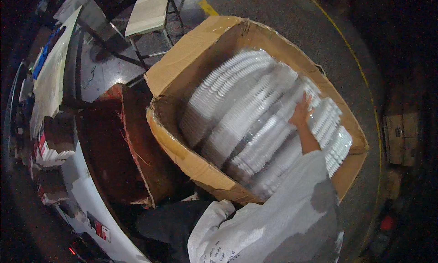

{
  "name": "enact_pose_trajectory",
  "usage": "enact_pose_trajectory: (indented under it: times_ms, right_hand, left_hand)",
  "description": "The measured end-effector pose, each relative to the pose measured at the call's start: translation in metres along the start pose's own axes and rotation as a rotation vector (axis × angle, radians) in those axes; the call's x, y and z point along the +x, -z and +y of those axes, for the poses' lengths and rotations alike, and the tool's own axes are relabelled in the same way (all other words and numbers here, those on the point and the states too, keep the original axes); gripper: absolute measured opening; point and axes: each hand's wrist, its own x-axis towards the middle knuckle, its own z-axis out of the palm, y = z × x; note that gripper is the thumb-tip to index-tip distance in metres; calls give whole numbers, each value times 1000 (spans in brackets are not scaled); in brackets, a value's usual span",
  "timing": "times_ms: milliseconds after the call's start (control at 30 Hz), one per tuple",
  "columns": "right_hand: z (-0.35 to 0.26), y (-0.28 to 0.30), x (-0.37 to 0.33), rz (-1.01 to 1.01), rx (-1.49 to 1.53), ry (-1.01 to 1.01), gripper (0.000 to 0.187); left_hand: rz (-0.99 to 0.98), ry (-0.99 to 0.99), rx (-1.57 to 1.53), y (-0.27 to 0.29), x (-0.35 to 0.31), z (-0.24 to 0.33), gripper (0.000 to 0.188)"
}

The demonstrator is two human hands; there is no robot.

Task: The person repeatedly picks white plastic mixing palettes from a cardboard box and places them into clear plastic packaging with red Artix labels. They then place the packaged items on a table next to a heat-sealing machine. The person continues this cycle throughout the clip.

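Observation:
A large open cardboard box (178, 162) stands before me. Rows of nested clear plastic trays (246, 105) with rippled edges fill most of it, standing on edge in several stacks. My right hand (301, 111) reaches in over the right part of the box. Its fingers are spread and rest on the top edges of a tray stack; none is seen lifted out. A loose grey sleeve covers the upper part of that arm and hides the box's near corner. Of my left arm only a grey sleeve near my lap shows; the left hand is out of sight.
Left of the box sits another open carton, dark reddish-brown (132, 144). A white-topped stool (148, 14) stands at the back. Along the left runs a work table (52, 87), with a curved white edge (89, 185) below. Stacked cartons (401, 135) are dim at the far right.

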Motion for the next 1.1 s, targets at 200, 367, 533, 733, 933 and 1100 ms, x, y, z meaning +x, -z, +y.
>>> enact_pose_trajectory:
  times_ms: [200,367,533,733,933,1100]
  right_hand:
    - [9,-42,-26,368,50,167,68]
    - [2,-61,-17,303,-160,175,69]
    - [-2,-52,-5,205,-135,62,86]
    - [14,-47,23,-57,146,85,106]
    - [26,-39,16,70,200,110,96]
    - [33,46,-32,115,679,332,81]
  left_hand:
    - [-11,26,-28,-2,-4,-7,50]
    - [-11,40,-42,0,-7,-10,50]
    - [-19,40,-36,3,-11,-12,50]
    - [-15,70,-15,15,-20,-11,50]
    - [-34,87,-10,12,-34,-23,50]
    - [50,52,-29,38,-31,-12,50]
